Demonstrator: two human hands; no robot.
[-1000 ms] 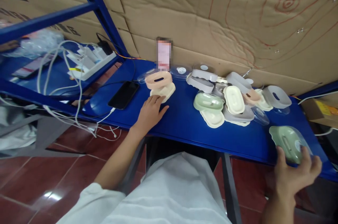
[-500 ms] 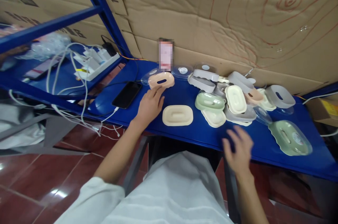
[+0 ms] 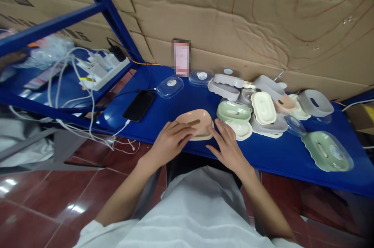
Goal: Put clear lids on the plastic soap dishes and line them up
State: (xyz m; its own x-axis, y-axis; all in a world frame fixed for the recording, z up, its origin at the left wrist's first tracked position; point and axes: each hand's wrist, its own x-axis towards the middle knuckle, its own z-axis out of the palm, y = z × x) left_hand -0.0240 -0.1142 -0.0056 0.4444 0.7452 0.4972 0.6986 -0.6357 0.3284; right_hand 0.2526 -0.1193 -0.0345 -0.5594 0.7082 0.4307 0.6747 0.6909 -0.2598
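A peach soap dish (image 3: 196, 115) with an oval slot lies over a cream soap dish tray (image 3: 201, 137), whose rim shows at the front and right. My left hand (image 3: 171, 140) grips the peach dish at its left side, fingers reaching over it and thumb at the front. On the other side, my right hand (image 3: 228, 146) is open, its fingers spread at the dish's right edge. Whether its fingertips press on the dish I cannot tell. Just right of that hand are a green soap dish (image 3: 230, 112) and another cream tray (image 3: 242, 131).
Several grey, cream and peach dish parts (image 3: 264, 107) are heaped to the right, with a green lidded dish (image 3: 327, 152) beyond. Clear lids (image 3: 170, 86) lie at the back. A black phone (image 3: 139, 105) and white cables (image 3: 93, 117) are on the left; another phone (image 3: 181, 59) leans on the cardboard.
My left hand has brought the peach dish from beside the clear lid toward me, over the cream tray. My right hand has moved left to the dish's edge.
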